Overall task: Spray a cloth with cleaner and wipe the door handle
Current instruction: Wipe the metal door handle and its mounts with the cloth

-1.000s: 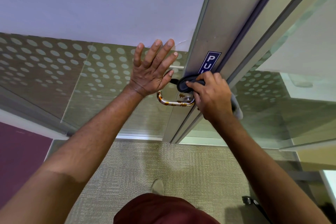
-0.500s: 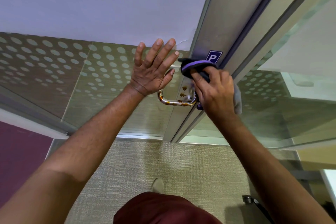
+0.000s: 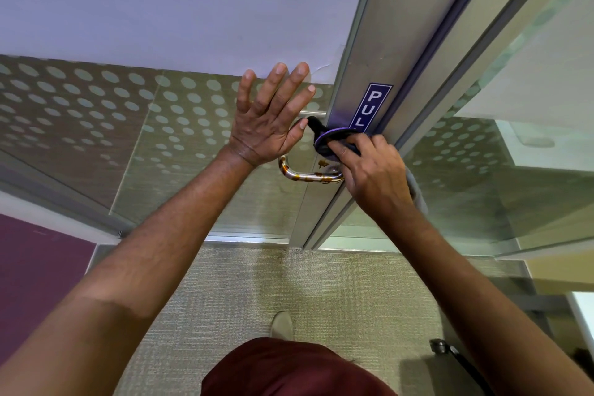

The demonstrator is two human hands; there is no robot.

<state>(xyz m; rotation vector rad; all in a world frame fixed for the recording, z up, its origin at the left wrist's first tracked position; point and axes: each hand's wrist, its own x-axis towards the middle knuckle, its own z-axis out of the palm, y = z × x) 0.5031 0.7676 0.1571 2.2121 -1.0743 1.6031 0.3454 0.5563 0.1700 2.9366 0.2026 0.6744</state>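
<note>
A curved metal door handle with brown smears sticks out from the aluminium door stile. My right hand is shut on a dark cloth with a purple edge and presses it against the stile just above the handle's right end, below a blue "PULL" sticker. My left hand lies flat with fingers spread on the dotted glass panel, left of the handle. No spray bottle is in view.
The glass door stands ajar, with another glass panel to the right. Beige carpet lies below, with my shoe on it. A dark object sits on the floor at lower right. A purple surface is at the left.
My right hand has moved the cloth down the stile from beside the sticker to just above the handle, uncovering more of the sticker. My left hand stayed flat on the glass.
</note>
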